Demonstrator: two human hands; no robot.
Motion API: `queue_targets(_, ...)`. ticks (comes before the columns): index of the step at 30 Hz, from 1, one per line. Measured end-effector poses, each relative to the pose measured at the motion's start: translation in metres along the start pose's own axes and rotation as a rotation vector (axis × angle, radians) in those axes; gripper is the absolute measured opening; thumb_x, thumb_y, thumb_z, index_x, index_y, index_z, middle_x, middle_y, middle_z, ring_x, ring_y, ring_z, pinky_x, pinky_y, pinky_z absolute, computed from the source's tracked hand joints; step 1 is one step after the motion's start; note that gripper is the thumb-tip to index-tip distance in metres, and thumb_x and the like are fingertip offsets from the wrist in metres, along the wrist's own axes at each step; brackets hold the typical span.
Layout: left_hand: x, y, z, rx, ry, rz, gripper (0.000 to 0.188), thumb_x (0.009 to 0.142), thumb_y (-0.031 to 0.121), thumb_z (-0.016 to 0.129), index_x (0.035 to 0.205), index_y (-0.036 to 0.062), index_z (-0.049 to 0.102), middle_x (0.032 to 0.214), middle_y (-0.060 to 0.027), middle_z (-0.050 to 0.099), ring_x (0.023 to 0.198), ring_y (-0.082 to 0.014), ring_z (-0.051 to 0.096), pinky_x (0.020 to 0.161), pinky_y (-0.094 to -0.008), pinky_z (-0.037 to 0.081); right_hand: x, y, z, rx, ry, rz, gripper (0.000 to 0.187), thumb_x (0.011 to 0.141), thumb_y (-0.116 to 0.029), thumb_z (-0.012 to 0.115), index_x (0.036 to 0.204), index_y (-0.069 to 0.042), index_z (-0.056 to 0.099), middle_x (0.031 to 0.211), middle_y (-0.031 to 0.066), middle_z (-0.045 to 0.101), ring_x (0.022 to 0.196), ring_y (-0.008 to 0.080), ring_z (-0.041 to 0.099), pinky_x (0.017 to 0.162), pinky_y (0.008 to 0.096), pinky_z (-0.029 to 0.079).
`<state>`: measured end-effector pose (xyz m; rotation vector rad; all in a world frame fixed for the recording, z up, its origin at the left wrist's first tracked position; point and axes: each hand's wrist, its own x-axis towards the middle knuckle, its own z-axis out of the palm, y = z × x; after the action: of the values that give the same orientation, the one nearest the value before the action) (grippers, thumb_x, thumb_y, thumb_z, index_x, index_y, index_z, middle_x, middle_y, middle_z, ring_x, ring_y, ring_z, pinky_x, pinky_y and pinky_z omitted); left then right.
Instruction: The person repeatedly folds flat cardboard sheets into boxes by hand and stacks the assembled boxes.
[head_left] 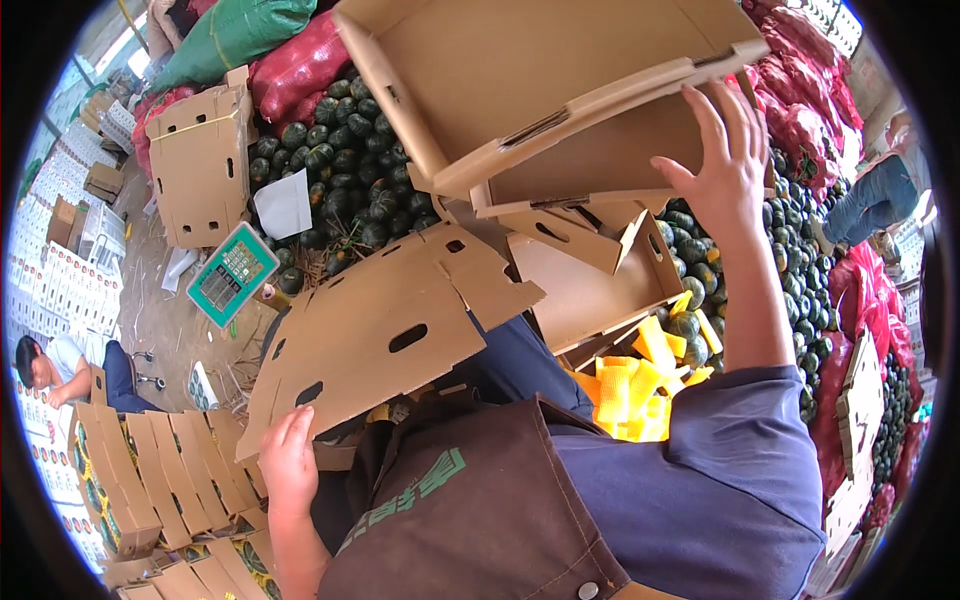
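My left hand (290, 455) pinches the near left corner of a flat, unfolded cardboard box blank (350, 325) with oval cut-outs. The blank slants across my lap. My right hand (728, 150) is raised, fingers spread, against the near right side of a folded cardboard tray (550, 60). A second cardboard tray (590, 150) sits just under that one, tilted. Below them, another open cardboard box (590, 285) stands in front of me. Yellow foam net sleeves (640, 385) lie in a heap below my right forearm.
Dark green squashes (350, 165) are piled beyond the blank, and more (800, 270) lie at right. A green-framed digital scale (232, 275) stands at left. Packed cartons (165, 470) fill the lower left, where another person (75, 370) crouches. Red mesh sacks (300, 75) edge the pile.
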<state>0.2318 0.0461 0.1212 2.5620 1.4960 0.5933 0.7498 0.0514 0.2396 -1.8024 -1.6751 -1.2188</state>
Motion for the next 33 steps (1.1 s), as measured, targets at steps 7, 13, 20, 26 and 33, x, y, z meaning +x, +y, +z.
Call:
queue_targets(7,-0.002,-0.001,0.004,-0.007,0.014,0.007,0.033,0.071,-0.006,0.052,0.102,0.0017,0.061,0.101,-0.0149,0.061,0.092,-0.0337,0.057,0.081,-0.0401,0.045,-0.009,-0.012,-0.003,0.334,-0.529,-0.281,0.057,0.066,-0.032,0.073,0.115,-0.009,0.053,0.096,0.0098,0.060,0.093,0.0282,0.057,0.081,0.0393,0.046)
queue_targets(13,0.009,0.002,-0.003,0.007,0.018,0.061,0.031,0.073,-0.004,0.054,0.102,0.0029,0.061,0.101,-0.0144,0.062,0.091,-0.0334,0.058,0.080,-0.0397,0.046,-0.007,-0.010,0.008,0.159,-0.814,-0.181,0.022,0.073,-0.028,0.065,0.087,-0.012,0.060,0.081,0.0075,0.060,0.082,0.0275,0.060,0.069,0.0395,0.048)
queue_targets(20,0.008,0.008,-0.006,0.028,-0.034,0.001,0.034,0.071,-0.004,0.052,0.103,0.0054,0.061,0.099,-0.0137,0.062,0.093,-0.0319,0.058,0.080,-0.0388,0.046,0.057,0.028,0.050,0.184,-0.390,0.060,0.026,0.080,-0.025,0.060,0.100,-0.008,0.058,0.090,0.0137,0.060,0.086,0.0319,0.058,0.074,0.0390,0.047)
queue_targets(26,0.002,0.010,-0.014,0.069,0.044,0.030,0.034,0.070,-0.004,0.051,0.101,0.0055,0.062,0.099,-0.0120,0.063,0.093,-0.0315,0.058,0.081,-0.0387,0.046,0.071,0.000,0.077,0.254,-0.264,-0.039,0.041,0.077,-0.012,0.061,0.117,-0.011,0.052,0.114,0.0125,0.055,0.106,0.0313,0.052,0.089,0.0382,0.043)
queue_targets(33,-0.014,0.022,-0.065,0.087,0.152,-0.004,0.027,0.069,-0.005,0.054,0.093,0.0043,0.064,0.094,-0.0105,0.064,0.091,-0.0295,0.060,0.082,-0.0390,0.046,-0.046,-0.107,0.094,1.055,-0.835,-0.537,0.061,0.069,-0.009,0.068,0.126,-0.015,0.049,0.133,0.0140,0.042,0.127,0.0304,0.035,0.108,0.0426,0.028)
